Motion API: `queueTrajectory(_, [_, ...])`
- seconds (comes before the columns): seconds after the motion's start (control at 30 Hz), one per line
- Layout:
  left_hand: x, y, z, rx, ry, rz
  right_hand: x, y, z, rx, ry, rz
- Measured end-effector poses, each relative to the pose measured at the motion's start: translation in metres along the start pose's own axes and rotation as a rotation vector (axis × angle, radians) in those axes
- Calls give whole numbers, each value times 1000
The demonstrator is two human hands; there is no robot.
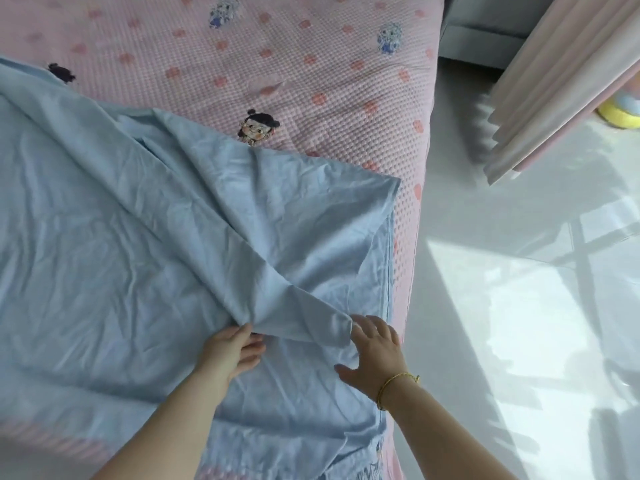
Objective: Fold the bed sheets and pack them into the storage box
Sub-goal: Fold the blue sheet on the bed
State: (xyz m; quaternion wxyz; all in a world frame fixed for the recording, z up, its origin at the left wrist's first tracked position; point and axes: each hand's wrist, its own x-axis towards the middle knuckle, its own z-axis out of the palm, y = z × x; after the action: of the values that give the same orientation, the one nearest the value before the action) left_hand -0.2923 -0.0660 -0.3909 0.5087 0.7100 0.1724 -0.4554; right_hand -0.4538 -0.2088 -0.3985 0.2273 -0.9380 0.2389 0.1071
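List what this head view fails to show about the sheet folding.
1. Storage box: nowhere in the head view.
2. Blue sheet: cut off by the left and bottom edges, so its full extent is unknown.
3. Left hand: its fingertips are hidden under a raised fold of the sheet, so its grip cannot be told.
4. Yellow object on the floor: cut off by the right edge and partly behind the curtain, so it is unidentifiable.
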Motion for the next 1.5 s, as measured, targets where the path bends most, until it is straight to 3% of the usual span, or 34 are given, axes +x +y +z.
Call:
queueTrajectory(0.07, [-4,-1,2,183,101,125,3,-9,6,47,74,15])
queueTrajectory(0.17, [-5,0,4,658,360,454,12,-26,9,130,283,-7])
queueTrajectory(0.27, [3,14,6,953,382,1027,17,-35,2,172,330,29])
queueTrajectory(0.33, [5,26,11,1389,198,1231,11,-34,3,156,349,-117])
queueTrajectory(0.4, [6,36,15,1767,-98,1085,-1,-28,18,111,274,-249])
queueTrajectory(0.47, [14,42,16,2022,-227,999,-11,-21,26,95,197,-313])
queueTrajectory(0.57, [17,45,11,1923,-186,1210,-14,-13,34,118,213,-332])
queueTrajectory(0.73, [9,14,-29,1540,-110,1198,-19,-8,38,203,296,-250])
queueTrajectory(0.9, [-10,-28,-30,1439,-3,1204,-35,-9,51,126,392,-190])
queueTrajectory(0.97, [-11,-34,-29,1393,56,1107,-41,-11,55,134,437,-60])
queueTrajectory(1.13, [-15,-47,-41,1150,201,1056,-70,-27,89,235,482,348])
queueTrajectory(1.23, [-23,-59,-45,1061,202,1078,-89,-47,102,587,517,723])
queueTrajectory(1.3, [-30,-69,-44,1045,206,1114,-93,-58,95,917,382,969])
queueTrajectory(1.4, [-43,-90,-45,1091,173,1128,-99,-57,89,1083,314,1049])
queueTrajectory(1.5, [-62,-112,-48,1131,138,1168,-110,-64,85,1082,156,1048])
